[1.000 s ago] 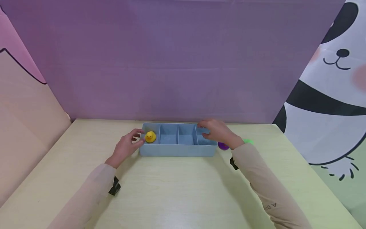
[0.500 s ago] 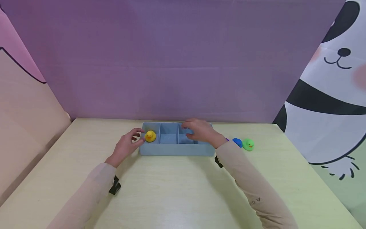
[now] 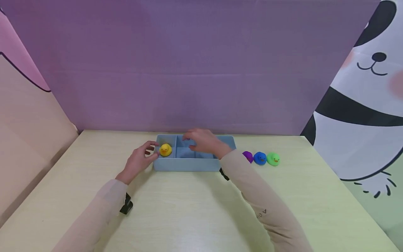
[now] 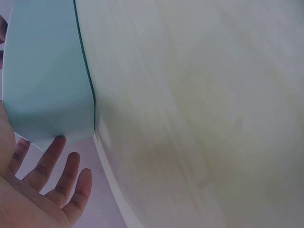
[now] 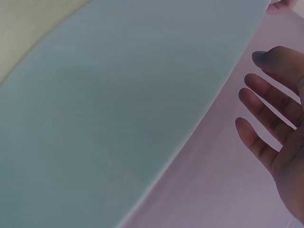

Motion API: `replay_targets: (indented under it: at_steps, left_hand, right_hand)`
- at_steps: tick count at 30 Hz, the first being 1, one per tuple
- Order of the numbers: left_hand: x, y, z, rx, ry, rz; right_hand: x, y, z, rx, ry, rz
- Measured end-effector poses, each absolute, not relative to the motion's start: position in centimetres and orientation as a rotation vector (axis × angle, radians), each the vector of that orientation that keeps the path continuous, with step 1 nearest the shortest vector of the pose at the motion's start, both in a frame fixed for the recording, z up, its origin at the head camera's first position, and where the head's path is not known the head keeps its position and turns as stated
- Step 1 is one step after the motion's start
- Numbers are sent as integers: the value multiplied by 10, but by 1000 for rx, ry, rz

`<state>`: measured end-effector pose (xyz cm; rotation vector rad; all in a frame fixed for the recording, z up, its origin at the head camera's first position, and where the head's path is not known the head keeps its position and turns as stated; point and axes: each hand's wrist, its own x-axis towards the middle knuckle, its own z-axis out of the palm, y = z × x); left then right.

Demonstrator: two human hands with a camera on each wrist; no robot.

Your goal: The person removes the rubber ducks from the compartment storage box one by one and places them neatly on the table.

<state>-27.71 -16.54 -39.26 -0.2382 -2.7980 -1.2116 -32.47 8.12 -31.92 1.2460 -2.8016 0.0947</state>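
A light blue divided box (image 3: 195, 165) stands on the table, with a yellow rubber duck (image 3: 165, 149) in its leftmost compartment. At the box's left end is my left hand (image 3: 138, 160), thumb and fingers spread; in the left wrist view, a fingertip overlaps the end wall. My right hand (image 3: 204, 140) hovers over the middle compartments with loosely bent fingers and nothing in them. The right wrist view has this hand (image 5: 280, 118) above the box's rim, fingers apart. To the right of the box, a purple toy (image 3: 248, 156), partly hidden by the sleeve, sits beside a blue duck (image 3: 260, 158) and a green duck (image 3: 273, 159).
The pale wooden table (image 3: 176, 213) ends at a purple backdrop (image 3: 189, 70) close behind the box. A panda-printed panel (image 3: 362, 105) rises at the right, and a pinkish panel (image 3: 28, 133) at the left.
My right hand has moved left over the box, from its rightmost compartment to the middle ones. The blue and green ducks have come out from behind the arm. My left hand stays put.
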Motion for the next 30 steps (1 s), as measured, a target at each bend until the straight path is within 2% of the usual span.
replay_targets:
  at_steps: [30]
  left_hand:
    - [-275,-170,-390,-240,-2806,-1191]
  right_hand:
    - [-337,10,-334,1150,-2905,147]
